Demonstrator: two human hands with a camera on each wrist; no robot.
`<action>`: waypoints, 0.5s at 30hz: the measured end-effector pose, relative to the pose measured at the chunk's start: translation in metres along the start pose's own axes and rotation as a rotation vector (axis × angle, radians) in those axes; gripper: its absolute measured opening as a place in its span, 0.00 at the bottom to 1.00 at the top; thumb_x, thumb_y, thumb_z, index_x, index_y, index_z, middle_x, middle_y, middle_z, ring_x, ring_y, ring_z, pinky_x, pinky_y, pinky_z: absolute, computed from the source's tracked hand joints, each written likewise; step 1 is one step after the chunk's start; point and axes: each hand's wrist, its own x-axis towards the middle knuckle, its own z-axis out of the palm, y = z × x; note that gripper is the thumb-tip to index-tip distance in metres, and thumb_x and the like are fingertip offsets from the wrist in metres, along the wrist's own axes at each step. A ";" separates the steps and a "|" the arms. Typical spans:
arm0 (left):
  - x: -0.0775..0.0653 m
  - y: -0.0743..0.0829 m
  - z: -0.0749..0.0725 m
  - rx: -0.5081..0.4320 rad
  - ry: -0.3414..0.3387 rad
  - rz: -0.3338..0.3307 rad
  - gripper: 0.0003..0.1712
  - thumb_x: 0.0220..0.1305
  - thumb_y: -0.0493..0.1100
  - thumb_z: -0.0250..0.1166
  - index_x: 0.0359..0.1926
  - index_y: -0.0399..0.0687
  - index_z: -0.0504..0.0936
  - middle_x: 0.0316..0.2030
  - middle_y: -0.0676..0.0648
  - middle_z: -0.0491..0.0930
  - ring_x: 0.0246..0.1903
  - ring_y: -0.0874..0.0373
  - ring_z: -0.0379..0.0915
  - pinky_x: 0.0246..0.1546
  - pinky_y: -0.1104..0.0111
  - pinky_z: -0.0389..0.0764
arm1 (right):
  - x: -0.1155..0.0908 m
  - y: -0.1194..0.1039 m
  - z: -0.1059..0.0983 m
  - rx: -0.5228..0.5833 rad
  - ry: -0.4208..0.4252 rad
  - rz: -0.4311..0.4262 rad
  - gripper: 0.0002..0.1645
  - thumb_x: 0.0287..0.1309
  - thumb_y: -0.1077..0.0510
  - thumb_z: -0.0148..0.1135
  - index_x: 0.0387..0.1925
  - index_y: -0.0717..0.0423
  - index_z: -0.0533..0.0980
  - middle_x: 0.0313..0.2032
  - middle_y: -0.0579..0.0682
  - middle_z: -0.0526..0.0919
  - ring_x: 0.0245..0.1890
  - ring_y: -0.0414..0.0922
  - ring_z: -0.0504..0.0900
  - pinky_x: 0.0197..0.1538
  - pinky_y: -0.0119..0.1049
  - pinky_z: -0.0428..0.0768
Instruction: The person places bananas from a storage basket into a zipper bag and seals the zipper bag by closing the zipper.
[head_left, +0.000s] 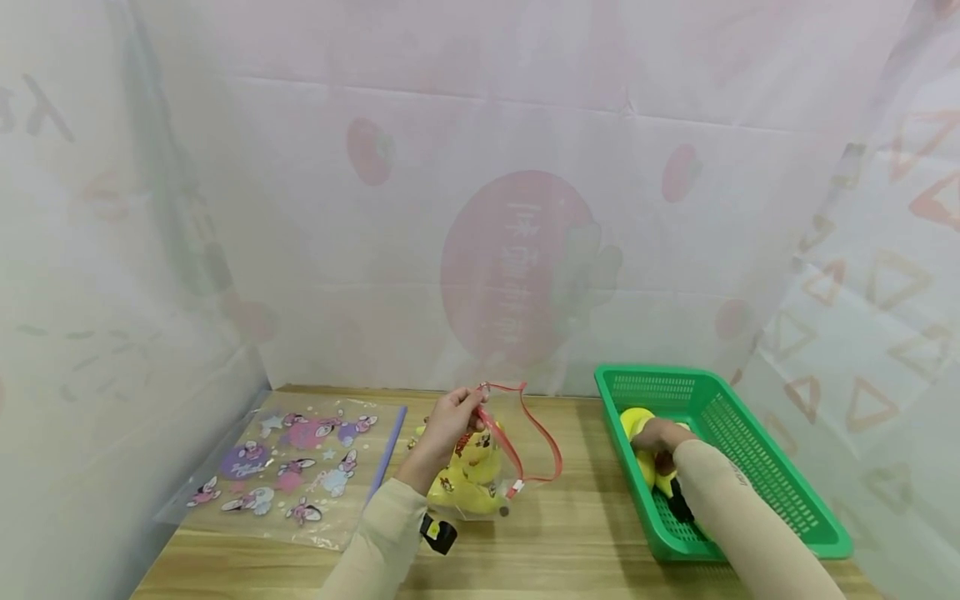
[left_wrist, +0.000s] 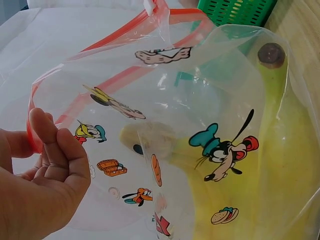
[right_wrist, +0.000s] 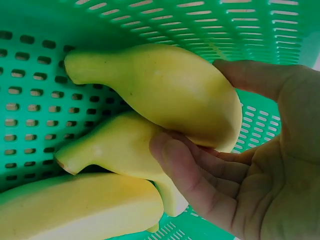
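While a flat bag with a purple strip (head_left: 292, 471) lies at the far left of the table (head_left: 570, 542), your left hand (head_left: 448, 423) pinches the red edge (head_left: 504, 443) of a clear bag (head_left: 468, 482) just to its right. Bananas (left_wrist: 255, 165) show through the printed plastic, and the mouth loops open. If that pinch relaxes, the thin mouth could sag closed; a hard tug might tip the bag. Farther right, your right hand (head_left: 660, 437) reaches into the green basket (head_left: 652, 372), thumb and fingers around 1 banana (right_wrist: 165, 95), with 2 others (right_wrist: 115, 150) lying beside it. A shallow grip on that smooth, rounded skin could let it slip, and lifting too low might knock the basket's wall.
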 end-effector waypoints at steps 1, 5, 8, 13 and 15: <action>0.000 0.000 0.000 0.002 -0.002 -0.004 0.13 0.72 0.45 0.53 0.38 0.38 0.75 0.22 0.48 0.73 0.21 0.60 0.71 0.25 0.71 0.73 | 0.000 0.000 0.000 0.008 -0.005 0.000 0.21 0.56 0.58 0.56 0.40 0.76 0.69 0.29 0.64 0.77 0.29 0.56 0.83 0.33 0.45 0.83; 0.000 0.001 -0.001 0.006 -0.009 -0.022 0.13 0.72 0.45 0.53 0.39 0.39 0.75 0.23 0.49 0.73 0.22 0.60 0.72 0.26 0.69 0.72 | -0.002 0.001 -0.001 0.043 -0.018 -0.002 0.19 0.56 0.58 0.53 0.39 0.75 0.68 0.30 0.65 0.76 0.29 0.56 0.82 0.33 0.46 0.83; -0.002 0.006 -0.002 0.009 -0.020 -0.030 0.12 0.72 0.43 0.52 0.40 0.38 0.75 0.23 0.48 0.73 0.22 0.59 0.72 0.27 0.68 0.73 | -0.003 0.002 -0.001 0.063 -0.016 0.004 0.19 0.57 0.57 0.53 0.39 0.73 0.67 0.30 0.65 0.76 0.27 0.55 0.82 0.31 0.45 0.83; -0.015 0.022 0.001 0.020 -0.030 -0.024 0.12 0.73 0.41 0.50 0.39 0.37 0.74 0.23 0.48 0.73 0.22 0.59 0.71 0.27 0.69 0.72 | -0.004 0.003 0.001 0.071 -0.018 0.011 0.22 0.58 0.54 0.54 0.41 0.72 0.67 0.30 0.64 0.76 0.25 0.52 0.81 0.29 0.41 0.82; -0.018 0.025 0.003 0.020 -0.030 -0.020 0.11 0.73 0.41 0.50 0.39 0.37 0.74 0.22 0.48 0.73 0.22 0.60 0.71 0.26 0.69 0.70 | -0.005 0.004 0.002 0.055 -0.016 0.007 0.21 0.59 0.53 0.54 0.40 0.70 0.69 0.29 0.62 0.77 0.22 0.49 0.80 0.27 0.39 0.82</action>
